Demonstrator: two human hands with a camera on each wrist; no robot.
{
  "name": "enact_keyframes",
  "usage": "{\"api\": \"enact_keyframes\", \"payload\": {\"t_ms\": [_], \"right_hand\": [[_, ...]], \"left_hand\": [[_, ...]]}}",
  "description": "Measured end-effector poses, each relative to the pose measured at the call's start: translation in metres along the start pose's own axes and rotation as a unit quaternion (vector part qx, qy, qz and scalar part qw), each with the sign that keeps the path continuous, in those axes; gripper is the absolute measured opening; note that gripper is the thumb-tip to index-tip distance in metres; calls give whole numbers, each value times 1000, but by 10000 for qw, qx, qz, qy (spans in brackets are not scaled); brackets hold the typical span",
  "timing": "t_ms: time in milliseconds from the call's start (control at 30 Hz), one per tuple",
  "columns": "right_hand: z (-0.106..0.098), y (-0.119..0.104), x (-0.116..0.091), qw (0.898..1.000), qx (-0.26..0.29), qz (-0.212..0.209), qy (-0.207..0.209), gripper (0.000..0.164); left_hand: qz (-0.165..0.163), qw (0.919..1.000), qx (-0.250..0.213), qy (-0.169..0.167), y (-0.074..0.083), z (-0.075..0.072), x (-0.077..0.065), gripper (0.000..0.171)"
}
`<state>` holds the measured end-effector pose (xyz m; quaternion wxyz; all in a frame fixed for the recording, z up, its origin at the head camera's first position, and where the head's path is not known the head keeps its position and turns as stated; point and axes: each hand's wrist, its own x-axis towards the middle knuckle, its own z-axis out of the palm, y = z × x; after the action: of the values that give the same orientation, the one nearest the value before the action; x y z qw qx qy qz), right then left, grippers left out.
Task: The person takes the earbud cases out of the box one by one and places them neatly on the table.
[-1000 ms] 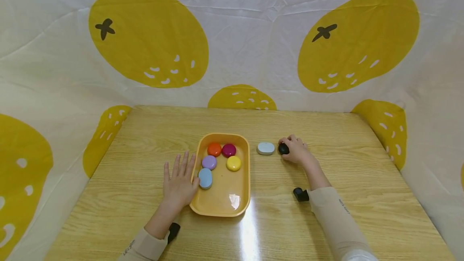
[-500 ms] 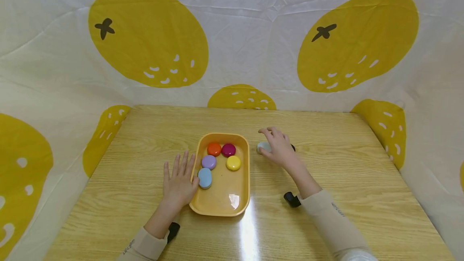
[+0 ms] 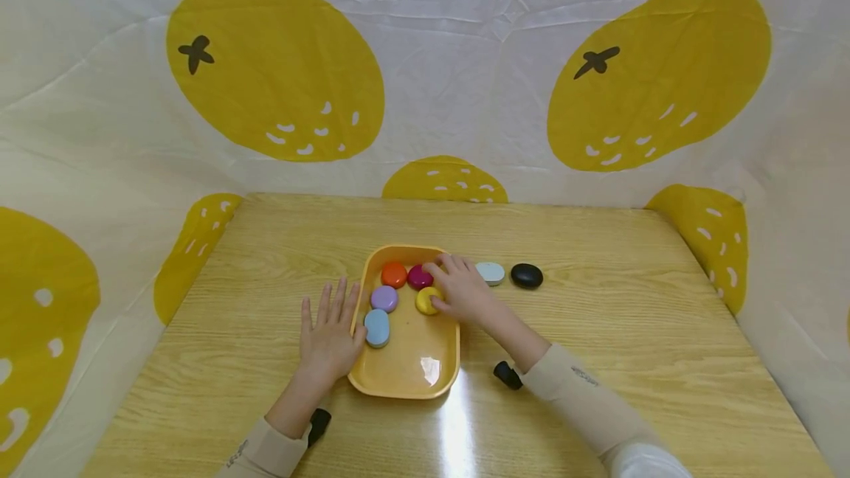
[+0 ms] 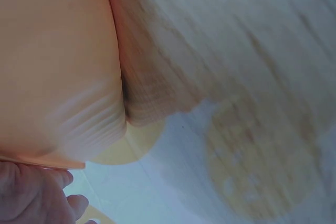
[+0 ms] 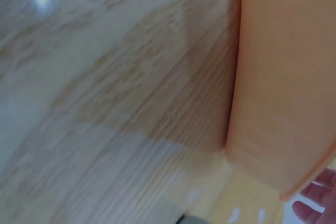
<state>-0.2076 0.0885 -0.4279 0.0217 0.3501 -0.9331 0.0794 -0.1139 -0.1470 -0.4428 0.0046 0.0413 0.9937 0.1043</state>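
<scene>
A shallow orange tray [image 3: 408, 371] holds smooth pebble-like pieces: orange [image 3: 393, 274], magenta [image 3: 418, 276], purple [image 3: 384, 299], yellow [image 3: 425, 301] and light blue [image 3: 377, 328]. The left hand [image 3: 328, 341] lies with straight, spread fingers along the tray's left side, its thumb at the rim. Reaching over the right rim, the right hand [image 3: 465, 292] has its thumb over the yellow piece's right edge and bent fingertips by the magenta one. Thumb and fingers stand apart. In the right wrist view only some fingertips [image 5: 315, 195] show beyond the tray's wall.
On the wooden table [image 3: 598, 301], right of the tray, lie a pale oval piece [image 3: 491, 273], partly behind the right hand, and a black oval piece [image 3: 527, 276]. A cloth with yellow fruit prints [image 3: 272, 65] hangs behind the table.
The right hand has left the black piece, passed leftward over the pale one, and now reaches into the tray. Both pieces stay on the table. The left hand keeps its place.
</scene>
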Motion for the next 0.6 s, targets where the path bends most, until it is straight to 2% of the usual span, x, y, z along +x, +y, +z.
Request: {"api": "enact_keyframes", "payload": {"t_ms": [100,333,600], "right_hand": [[4,-6,3,9995,-226,42,-207,47],[13,-16,11,9966,-732,-34,-386,39],[25,-25,13,9858,-1452,64,-835,50]], "left_hand": [[6,10000,0,4,0,1,0,61],[-20,10000,30,3,-1,1,0,60],[-22,10000,48,13,-1,2,0,61]]}}
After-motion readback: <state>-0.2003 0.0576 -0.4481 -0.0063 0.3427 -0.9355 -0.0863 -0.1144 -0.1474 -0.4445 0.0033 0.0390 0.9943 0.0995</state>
